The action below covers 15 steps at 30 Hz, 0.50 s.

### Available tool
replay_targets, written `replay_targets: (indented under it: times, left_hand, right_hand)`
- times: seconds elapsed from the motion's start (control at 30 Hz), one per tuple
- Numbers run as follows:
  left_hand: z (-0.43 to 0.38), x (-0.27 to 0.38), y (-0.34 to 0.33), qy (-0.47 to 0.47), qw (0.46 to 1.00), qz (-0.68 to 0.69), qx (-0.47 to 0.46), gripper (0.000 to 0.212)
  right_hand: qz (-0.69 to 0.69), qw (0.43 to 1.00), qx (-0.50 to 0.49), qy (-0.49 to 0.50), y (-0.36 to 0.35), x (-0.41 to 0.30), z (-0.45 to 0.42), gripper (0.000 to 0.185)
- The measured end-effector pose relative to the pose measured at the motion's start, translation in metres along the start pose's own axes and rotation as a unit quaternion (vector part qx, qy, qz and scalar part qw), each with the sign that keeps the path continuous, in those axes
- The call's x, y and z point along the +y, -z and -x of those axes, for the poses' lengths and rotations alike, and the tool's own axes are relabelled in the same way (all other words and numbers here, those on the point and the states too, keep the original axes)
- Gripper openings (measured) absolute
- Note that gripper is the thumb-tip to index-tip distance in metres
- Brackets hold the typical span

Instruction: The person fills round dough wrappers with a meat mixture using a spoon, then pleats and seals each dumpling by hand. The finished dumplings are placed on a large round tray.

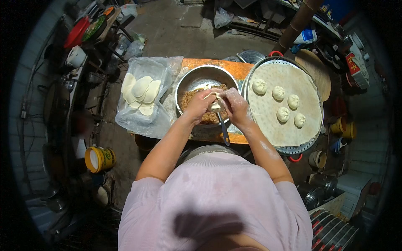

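Note:
Over a steel bowl [207, 69] of minced filling [190, 98], my left hand [198, 104] cradles a partly gathered dough wrapper [215, 106]. My floury right hand [235, 103] pinches the wrapper's rim from the other side. What lies inside the wrapper is hidden by my fingers. A dark-handled utensil [223, 128] leans out over the bowl's near edge, its head hidden. Left of the bowl, round flat dough wrappers [143, 89] lie overlapped on clear plastic in a tray. To the right, several pleated buns [283, 114] sit apart on a cloth-lined steamer tray [304, 147].
The bowl stands on an orange-patterned table [216, 64]. The steamer tray's red handles [295, 157] stick out front and back. A bamboo post [298, 26] rises behind it, beside a round wooden board [317, 73]. A yellow bucket [105, 159] stands on the floor at left.

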<state>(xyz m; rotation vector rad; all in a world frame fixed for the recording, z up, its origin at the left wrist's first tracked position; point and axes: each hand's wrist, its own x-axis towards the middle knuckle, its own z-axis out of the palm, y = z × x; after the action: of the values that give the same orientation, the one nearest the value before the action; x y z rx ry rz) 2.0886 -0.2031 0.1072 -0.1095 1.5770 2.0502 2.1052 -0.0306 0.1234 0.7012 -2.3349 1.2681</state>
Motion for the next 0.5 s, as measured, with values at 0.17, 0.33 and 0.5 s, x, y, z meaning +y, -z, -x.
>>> replay_targets:
  times: [0.17,0.33,0.5]
  left_hand:
    - [-0.001,0.006,-0.004,-0.023,0.998,-0.060,-0.015,0.032]
    - [0.007,0.018,0.003,0.053,0.989,0.138,-0.019,0.036]
    - [-0.002,-0.008,0.001,-0.032,0.999,-0.013,0.036,0.042]
  right_hand:
    - [-0.004,1.000,-0.003,-0.022,0.007,-0.012,-0.004,0.019]
    - [0.037,0.999,-0.001,-0.024,0.007,0.000,0.005,0.014]
    - [0.014,0.999,0.013,-0.045,0.000,-0.002,0.004,0.015]
